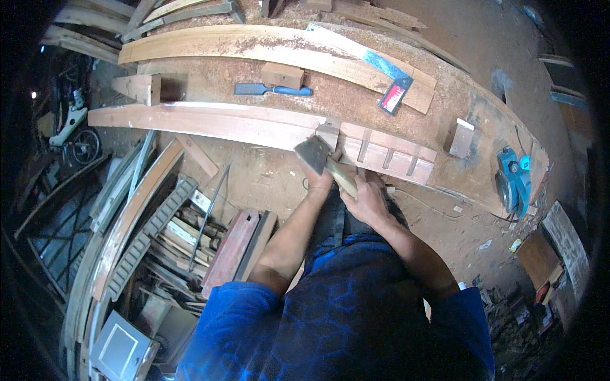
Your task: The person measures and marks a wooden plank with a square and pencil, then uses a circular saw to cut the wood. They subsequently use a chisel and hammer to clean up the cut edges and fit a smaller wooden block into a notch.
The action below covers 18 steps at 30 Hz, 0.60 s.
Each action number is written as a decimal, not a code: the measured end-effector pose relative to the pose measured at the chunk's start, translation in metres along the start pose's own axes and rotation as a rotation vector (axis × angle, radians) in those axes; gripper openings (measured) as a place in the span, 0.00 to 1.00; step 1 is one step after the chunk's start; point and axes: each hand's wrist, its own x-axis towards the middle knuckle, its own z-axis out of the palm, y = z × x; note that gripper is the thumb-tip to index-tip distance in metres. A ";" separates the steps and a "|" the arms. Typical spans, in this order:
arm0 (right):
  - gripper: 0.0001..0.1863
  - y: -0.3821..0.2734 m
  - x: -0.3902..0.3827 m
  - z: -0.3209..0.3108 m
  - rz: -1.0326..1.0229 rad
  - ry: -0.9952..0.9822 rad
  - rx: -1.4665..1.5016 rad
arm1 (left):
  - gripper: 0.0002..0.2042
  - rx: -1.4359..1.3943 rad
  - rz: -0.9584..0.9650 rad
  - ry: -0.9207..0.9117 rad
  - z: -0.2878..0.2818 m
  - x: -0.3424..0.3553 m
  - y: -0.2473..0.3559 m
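Hatchet (316, 154) with a wooden handle sits over the notched timber beam (267, 130) on the sawdust-covered desk (267, 178), its grey head at the beam's near edge. Both hands grip it: left hand (318, 181) just under the head, right hand (365, 203) closed lower on the handle. Behind the beam lie a blue-handled chisel (273, 89) and a wood block (283, 75); a blue power planer (513, 179) rests well apart to the right.

A hatchet (316, 154) with a dull grey metal head and a pale wooden handle is lying tilted against the near edge of a long reddish plank (210, 122), which is stretching across the sawdust-strewn bench, notched along its right end.
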 end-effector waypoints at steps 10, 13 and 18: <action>0.30 0.002 0.011 -0.011 0.018 0.039 -0.038 | 0.29 -0.078 -0.030 -0.013 0.000 0.002 -0.009; 0.29 0.004 0.010 -0.012 0.039 0.024 -0.054 | 0.26 -0.038 0.041 -0.045 -0.009 0.009 0.009; 0.32 0.004 -0.001 -0.029 0.066 -0.086 0.012 | 0.25 0.028 0.017 0.017 -0.006 0.009 0.006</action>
